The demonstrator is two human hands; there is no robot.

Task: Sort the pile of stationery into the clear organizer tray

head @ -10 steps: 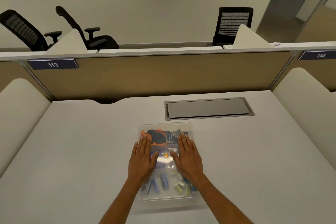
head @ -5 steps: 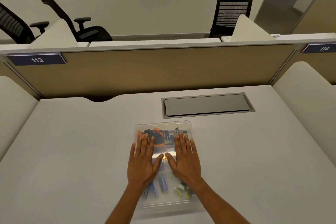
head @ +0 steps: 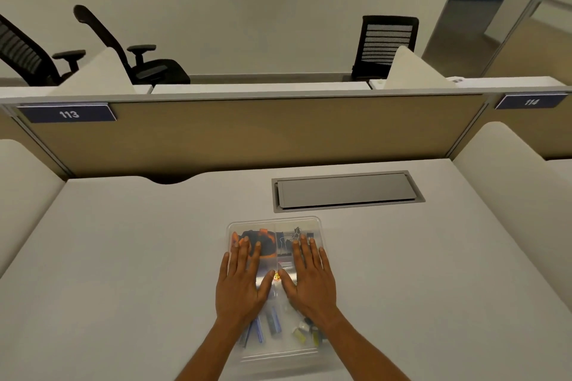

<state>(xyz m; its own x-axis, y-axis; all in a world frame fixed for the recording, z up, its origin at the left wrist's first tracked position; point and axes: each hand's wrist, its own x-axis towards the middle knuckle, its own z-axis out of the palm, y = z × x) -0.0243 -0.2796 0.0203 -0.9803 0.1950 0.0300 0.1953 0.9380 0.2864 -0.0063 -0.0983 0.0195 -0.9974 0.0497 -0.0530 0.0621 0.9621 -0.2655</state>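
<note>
Clear plastic, the compartmented organizer tray (head: 315,221) lies directly under both hands on the pale grey desk (head: 123,257), its long axis running away from the person. Left hand (head: 241,281) and right hand (head: 311,280) are laid flat, fingers spread, grasping nothing (equally near); stationery is seen inside.

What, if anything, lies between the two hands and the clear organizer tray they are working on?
Nothing visible does. The left hand and right hand lie flat, palms down, directly over the clear organizer tray, fingers spread above its far compartments. Whether a lid lies under the palms cannot be told.
</note>
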